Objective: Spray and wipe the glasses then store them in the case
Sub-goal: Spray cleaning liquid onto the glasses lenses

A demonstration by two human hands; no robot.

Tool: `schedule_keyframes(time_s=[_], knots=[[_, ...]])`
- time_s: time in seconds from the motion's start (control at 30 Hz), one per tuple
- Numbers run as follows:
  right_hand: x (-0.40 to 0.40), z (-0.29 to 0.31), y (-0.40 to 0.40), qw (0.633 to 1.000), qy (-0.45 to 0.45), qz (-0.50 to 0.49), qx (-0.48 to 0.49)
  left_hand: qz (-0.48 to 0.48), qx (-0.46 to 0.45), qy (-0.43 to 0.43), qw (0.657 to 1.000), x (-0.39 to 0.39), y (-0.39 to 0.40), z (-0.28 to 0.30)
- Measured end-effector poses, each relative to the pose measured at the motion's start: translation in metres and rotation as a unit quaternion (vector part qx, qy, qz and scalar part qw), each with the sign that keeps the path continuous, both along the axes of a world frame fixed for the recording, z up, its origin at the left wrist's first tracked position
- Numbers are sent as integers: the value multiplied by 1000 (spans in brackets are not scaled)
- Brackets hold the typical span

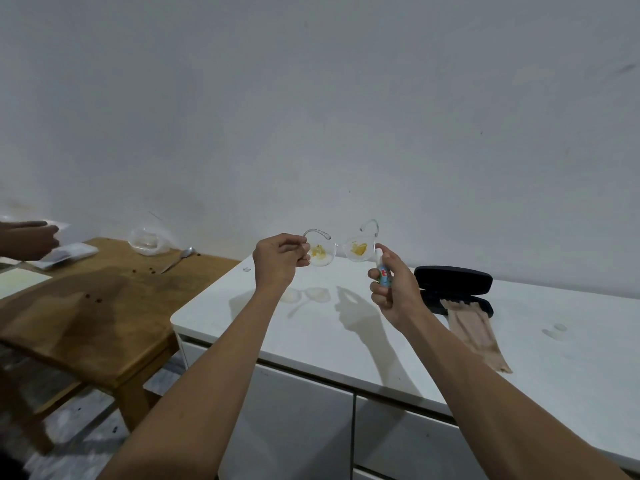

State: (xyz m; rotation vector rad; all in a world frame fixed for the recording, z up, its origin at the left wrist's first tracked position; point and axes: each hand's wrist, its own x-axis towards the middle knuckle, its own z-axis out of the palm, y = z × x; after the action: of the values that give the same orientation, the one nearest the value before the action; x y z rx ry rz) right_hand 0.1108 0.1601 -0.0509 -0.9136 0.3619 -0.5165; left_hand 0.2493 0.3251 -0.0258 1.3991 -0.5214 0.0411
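Note:
My left hand [277,263] pinches the left temple of clear-framed glasses [341,251], held up above the white counter [311,327]. Both lenses carry yellow smears. My right hand [391,289] grips a small white spray bottle [382,271], its nozzle right beside the right lens, index finger on top. A black glasses case [453,282] lies open on the counter behind my right hand. A beige cloth [478,332] lies partly in the case and trails toward the counter's front.
A wooden table [104,306] stands left of the counter with a plastic bag [149,242], a spoon [178,259] and papers. Another person's hand [29,239] reaches over it at far left. A small clear piece [556,330] lies right of the cloth.

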Motion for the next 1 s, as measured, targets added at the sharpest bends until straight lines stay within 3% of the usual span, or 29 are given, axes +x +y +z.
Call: schedule_keyframes(time_s=[0.37, 0.6, 1.0], knots=[[2, -1, 6, 1000, -9, 18, 14, -12, -14, 14, 1000, -3, -7, 1], [13, -2, 24, 999, 11, 25, -44, -25, -20, 13, 999, -10, -16, 8], [30, -3, 46, 996, -28, 66, 49, -18, -19, 24, 999, -15, -17, 9]])
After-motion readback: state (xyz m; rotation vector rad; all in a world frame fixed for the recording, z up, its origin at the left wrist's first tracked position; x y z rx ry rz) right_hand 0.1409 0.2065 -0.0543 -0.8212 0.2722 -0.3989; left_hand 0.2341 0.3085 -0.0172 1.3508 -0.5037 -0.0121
